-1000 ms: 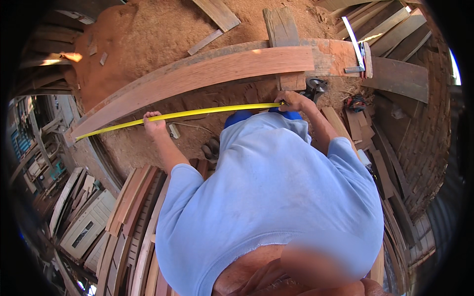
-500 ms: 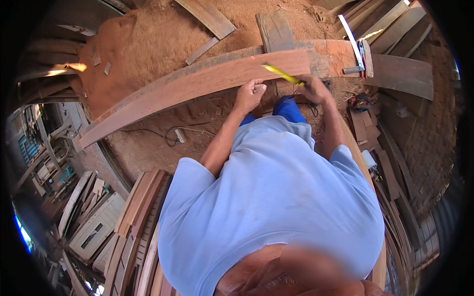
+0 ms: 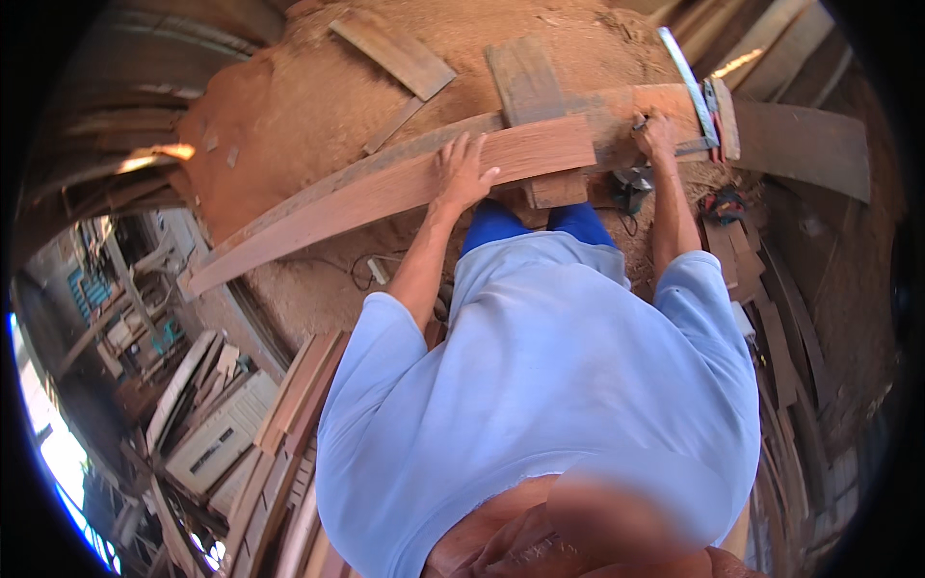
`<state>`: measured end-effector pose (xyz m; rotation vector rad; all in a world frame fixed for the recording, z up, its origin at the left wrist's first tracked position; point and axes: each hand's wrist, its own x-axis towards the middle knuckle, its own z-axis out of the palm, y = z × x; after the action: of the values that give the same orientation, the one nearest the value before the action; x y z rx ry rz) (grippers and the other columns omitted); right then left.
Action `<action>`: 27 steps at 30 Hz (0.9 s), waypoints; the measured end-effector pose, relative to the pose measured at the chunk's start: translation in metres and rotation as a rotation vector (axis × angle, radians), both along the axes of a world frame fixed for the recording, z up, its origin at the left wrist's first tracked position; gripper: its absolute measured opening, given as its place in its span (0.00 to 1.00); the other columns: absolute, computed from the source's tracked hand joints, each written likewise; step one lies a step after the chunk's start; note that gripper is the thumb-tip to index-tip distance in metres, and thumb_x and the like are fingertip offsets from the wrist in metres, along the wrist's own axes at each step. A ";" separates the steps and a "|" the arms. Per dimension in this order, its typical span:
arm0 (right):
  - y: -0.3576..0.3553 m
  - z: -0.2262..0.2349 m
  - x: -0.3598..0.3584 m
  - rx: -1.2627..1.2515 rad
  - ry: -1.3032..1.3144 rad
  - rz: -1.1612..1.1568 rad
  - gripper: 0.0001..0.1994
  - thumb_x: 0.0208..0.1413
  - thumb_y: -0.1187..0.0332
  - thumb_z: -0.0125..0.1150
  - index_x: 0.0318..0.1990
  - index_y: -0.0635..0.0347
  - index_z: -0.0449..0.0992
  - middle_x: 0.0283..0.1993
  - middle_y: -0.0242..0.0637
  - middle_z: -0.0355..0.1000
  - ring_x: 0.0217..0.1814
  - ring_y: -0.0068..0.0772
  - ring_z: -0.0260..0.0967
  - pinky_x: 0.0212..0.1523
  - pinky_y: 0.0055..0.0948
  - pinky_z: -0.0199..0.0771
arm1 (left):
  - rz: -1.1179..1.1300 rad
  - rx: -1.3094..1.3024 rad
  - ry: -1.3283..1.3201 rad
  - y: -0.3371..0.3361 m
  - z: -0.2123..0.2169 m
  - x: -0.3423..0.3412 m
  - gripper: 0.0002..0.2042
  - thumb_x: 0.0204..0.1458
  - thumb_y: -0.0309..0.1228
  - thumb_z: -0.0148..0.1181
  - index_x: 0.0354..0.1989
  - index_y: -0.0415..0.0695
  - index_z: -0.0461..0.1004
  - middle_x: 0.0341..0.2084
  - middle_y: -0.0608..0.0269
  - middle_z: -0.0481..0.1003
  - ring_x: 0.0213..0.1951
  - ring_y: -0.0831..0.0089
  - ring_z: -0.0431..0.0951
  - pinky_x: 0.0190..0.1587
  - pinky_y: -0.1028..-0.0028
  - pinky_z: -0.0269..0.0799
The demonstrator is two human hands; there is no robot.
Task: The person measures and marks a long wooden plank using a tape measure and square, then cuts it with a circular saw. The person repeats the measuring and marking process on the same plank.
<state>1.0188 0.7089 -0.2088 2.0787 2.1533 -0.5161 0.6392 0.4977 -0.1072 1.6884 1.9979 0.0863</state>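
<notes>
A long reddish wooden board (image 3: 385, 197) lies across a worn workbench plank (image 3: 602, 101). My left hand (image 3: 464, 175) rests on the board with its fingers spread. To the right of the board's end, my right hand (image 3: 657, 138) is down at the bench plank, fingers curled around a small dark thing that I cannot make out. Just right of that hand are a try square (image 3: 686, 77) with a pale metal blade and a tool with red handles (image 3: 715, 130).
Below the bench, near my right forearm, sits a dark and silver power tool (image 3: 631, 188). Sawdust (image 3: 299, 77) is heaped beyond the bench. Stacked boards (image 3: 279, 433) stand at the lower left. More planks (image 3: 771, 308) lie on the right.
My left hand has opened and moved onto the board. My right hand has moved right to the bench plank; the yellow tape measure blade it held out no longer shows.
</notes>
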 end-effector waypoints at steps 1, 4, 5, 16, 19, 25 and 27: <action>-0.007 0.018 -0.011 0.103 -0.022 -0.108 0.20 0.61 0.51 0.59 0.47 0.58 0.83 0.48 0.56 0.80 0.57 0.62 0.75 0.56 0.50 0.75 | 0.005 -0.009 0.021 -0.003 -0.003 -0.001 0.40 0.53 0.47 0.70 0.74 0.51 0.62 0.72 0.46 0.59 0.71 0.45 0.56 0.74 0.42 0.44; 0.001 0.030 0.024 0.141 0.023 -0.293 0.17 0.57 0.59 0.58 0.47 0.57 0.84 0.47 0.56 0.81 0.53 0.60 0.78 0.54 0.47 0.76 | -0.047 -0.003 0.074 0.010 -0.006 0.001 0.38 0.54 0.52 0.68 0.72 0.51 0.63 0.65 0.47 0.66 0.65 0.49 0.63 0.70 0.44 0.49; 0.003 0.023 0.049 0.104 0.061 -0.326 0.16 0.56 0.61 0.58 0.47 0.57 0.84 0.47 0.56 0.81 0.51 0.59 0.78 0.53 0.46 0.77 | -0.062 0.011 0.063 0.017 -0.013 -0.001 0.37 0.54 0.53 0.67 0.70 0.51 0.65 0.63 0.48 0.68 0.64 0.49 0.64 0.69 0.44 0.52; 0.015 -0.002 0.098 -0.107 -0.002 -0.915 0.58 0.49 0.36 0.64 0.71 0.85 0.54 0.70 0.68 0.65 0.73 0.61 0.65 0.71 0.46 0.65 | -0.094 0.262 0.147 0.030 -0.042 0.002 0.20 0.57 0.47 0.59 0.52 0.50 0.75 0.46 0.56 0.78 0.51 0.52 0.74 0.54 0.50 0.66; 0.027 -0.017 0.100 -0.096 0.010 -0.980 0.48 0.48 0.50 0.61 0.70 0.82 0.59 0.67 0.69 0.68 0.71 0.61 0.67 0.70 0.45 0.66 | -0.094 0.257 0.161 0.028 -0.046 -0.002 0.20 0.56 0.48 0.58 0.50 0.48 0.76 0.45 0.56 0.77 0.51 0.52 0.74 0.53 0.49 0.65; -0.019 -0.047 0.155 0.106 0.767 -0.937 0.19 0.57 0.58 0.68 0.47 0.64 0.81 0.37 0.42 0.80 0.35 0.37 0.78 0.36 0.35 0.75 | -0.127 0.251 0.177 0.033 -0.045 -0.001 0.21 0.56 0.48 0.58 0.51 0.47 0.76 0.45 0.54 0.77 0.51 0.52 0.74 0.53 0.50 0.66; -0.029 0.000 0.110 0.270 1.196 -1.027 0.06 0.63 0.67 0.67 0.38 0.60 0.79 0.27 0.24 0.72 0.21 0.15 0.62 0.21 0.22 0.60 | -0.108 0.257 0.173 0.028 -0.047 -0.003 0.22 0.56 0.49 0.58 0.52 0.47 0.75 0.46 0.53 0.77 0.52 0.51 0.74 0.53 0.50 0.66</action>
<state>1.1285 0.6798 -0.2089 3.4899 1.1044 -2.0562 0.6364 0.5254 -0.1545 2.0238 2.0878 0.1711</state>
